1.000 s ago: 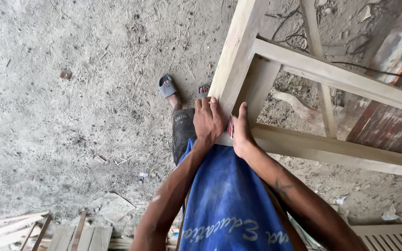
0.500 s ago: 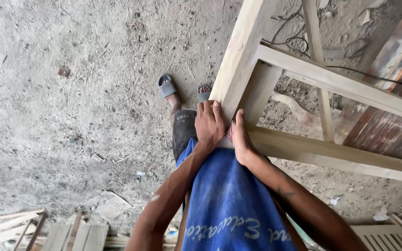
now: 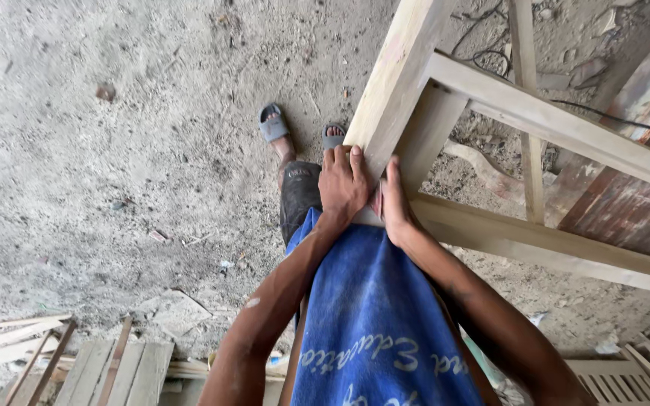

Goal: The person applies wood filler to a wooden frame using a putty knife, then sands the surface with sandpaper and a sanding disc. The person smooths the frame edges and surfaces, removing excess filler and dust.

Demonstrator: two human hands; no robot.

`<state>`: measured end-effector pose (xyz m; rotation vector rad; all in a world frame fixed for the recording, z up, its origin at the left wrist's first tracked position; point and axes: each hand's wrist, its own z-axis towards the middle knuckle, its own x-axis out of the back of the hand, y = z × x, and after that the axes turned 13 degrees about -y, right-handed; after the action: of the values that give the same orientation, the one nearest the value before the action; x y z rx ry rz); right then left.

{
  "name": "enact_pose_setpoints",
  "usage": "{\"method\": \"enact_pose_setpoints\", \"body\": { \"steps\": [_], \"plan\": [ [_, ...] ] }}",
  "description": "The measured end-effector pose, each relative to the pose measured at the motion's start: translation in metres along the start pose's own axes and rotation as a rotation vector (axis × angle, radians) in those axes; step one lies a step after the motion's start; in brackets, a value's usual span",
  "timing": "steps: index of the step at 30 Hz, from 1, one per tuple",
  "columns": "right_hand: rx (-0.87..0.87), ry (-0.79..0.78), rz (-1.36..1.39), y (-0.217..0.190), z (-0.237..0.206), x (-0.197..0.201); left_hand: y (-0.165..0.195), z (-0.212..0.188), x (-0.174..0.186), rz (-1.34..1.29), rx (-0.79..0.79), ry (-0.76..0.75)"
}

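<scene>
Where hands [image 3: 366,192] clasp frame post [image 3: 396,83], post end hidden.

A single head-worn camera looks steeply down along the person's own body. The view faces the ground [image 3: 99,165] in front of the feet, with the blue shirt [image 3: 374,316] filling the lower centre and both forearms entering from the bottom edge. The left hand [image 3: 344,188] and right hand [image 3: 394,204] sit near frame centre, close to the lens, at the corner post of a wooden frame [image 3: 536,113] that runs off toward the upper right and right edges. Stacked slats [image 3: 114,372] mark the lower left corner. There is one view only, so no overlap with another.
</scene>
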<state>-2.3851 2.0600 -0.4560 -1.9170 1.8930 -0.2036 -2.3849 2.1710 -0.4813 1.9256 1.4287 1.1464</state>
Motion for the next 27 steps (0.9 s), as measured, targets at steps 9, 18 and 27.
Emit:
{"method": "enact_pose_setpoints", "body": {
  "steps": [9,18,27],
  "plan": [
    [-0.137,0.169,-0.079,0.003,0.003,0.002,-0.006,-0.001,-0.005,0.031,-0.082,0.018],
    [0.037,0.088,0.003,0.0,0.03,0.003,-0.007,-0.001,-0.005,0.009,-0.054,0.02],
    [0.031,0.102,0.033,0.0,-0.004,-0.006,-0.01,-0.002,-0.007,0.024,-0.04,0.007]
  ]
}}
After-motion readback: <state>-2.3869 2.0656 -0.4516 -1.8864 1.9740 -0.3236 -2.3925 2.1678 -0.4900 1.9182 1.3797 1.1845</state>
